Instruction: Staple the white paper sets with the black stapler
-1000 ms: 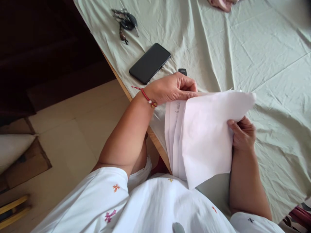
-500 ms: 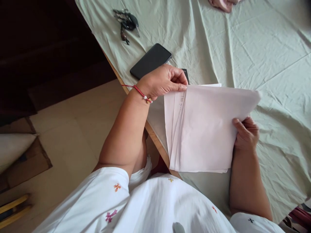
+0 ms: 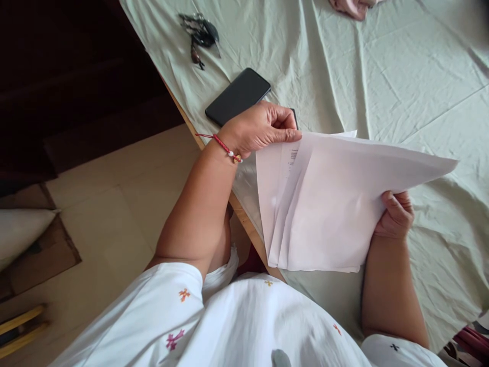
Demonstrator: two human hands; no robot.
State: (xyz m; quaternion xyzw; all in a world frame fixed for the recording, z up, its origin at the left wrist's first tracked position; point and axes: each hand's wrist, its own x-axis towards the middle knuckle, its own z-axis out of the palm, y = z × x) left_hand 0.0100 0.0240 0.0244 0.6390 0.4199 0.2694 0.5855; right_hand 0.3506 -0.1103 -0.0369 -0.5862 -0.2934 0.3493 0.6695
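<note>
Several white paper sheets (image 3: 328,214) are fanned out in front of me, above the near edge of the cloth. My left hand (image 3: 263,127), with a red beaded bracelet (image 3: 225,148) at the wrist, pinches their upper left edge between thumb and fingers. My right hand (image 3: 395,214) grips the right side, thumb on top and the other fingers partly hidden behind. The top sheet bends out past that hand to the right. Some printed lines show on a sheet near my left thumb. A black phone (image 3: 239,97) lies just beyond my left hand, and a small dark object (image 3: 294,118) is half hidden behind it.
A pale green cloth (image 3: 428,244) with wrinkles covers the surface, whose wooden edge (image 3: 244,224) runs diagonally at my left. A bunch of keys (image 3: 200,35) lies beyond the phone. Pink fabric (image 3: 353,7) is at the top. The tiled floor (image 3: 110,219) shows at left.
The top sheet has swung out to the right, its corner now well past my right hand. My right hand has shifted slightly right, and the sheets are fanned wider, showing more print.
</note>
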